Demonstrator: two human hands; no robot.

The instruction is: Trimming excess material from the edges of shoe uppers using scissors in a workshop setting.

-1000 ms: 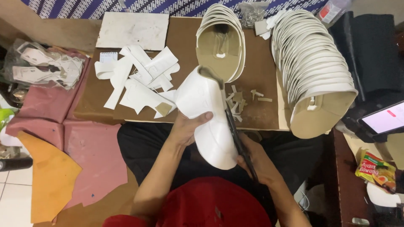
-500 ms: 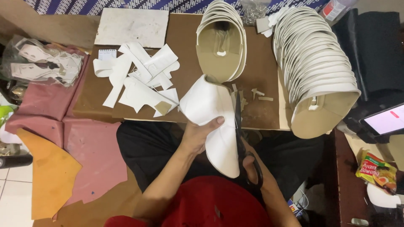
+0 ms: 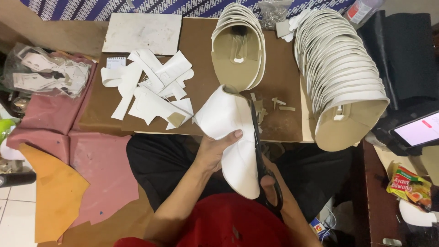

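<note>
Head view: a brown worktop (image 3: 283,82) fills the upper centre of the frame, carrying stacked white shells (image 3: 338,68) at upper right. At centre, the left hand (image 3: 215,151) grips a white curved piece (image 3: 228,123). Just right of it, the right hand (image 3: 270,187) has its fingers closed through black scissors (image 3: 258,146).

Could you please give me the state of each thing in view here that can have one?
White curved piece: held up in the left hand, partly trimmed along its right edge.
Scissors: in the right hand, blades nearly closed against that edge.
Large stack of white pieces: nested, lying on its side.
Small stack: nested, hollow side showing.
White offcuts: loose, overlapping.
Phone: screen lit.
Plastic bag: filled with cut shapes.
</note>
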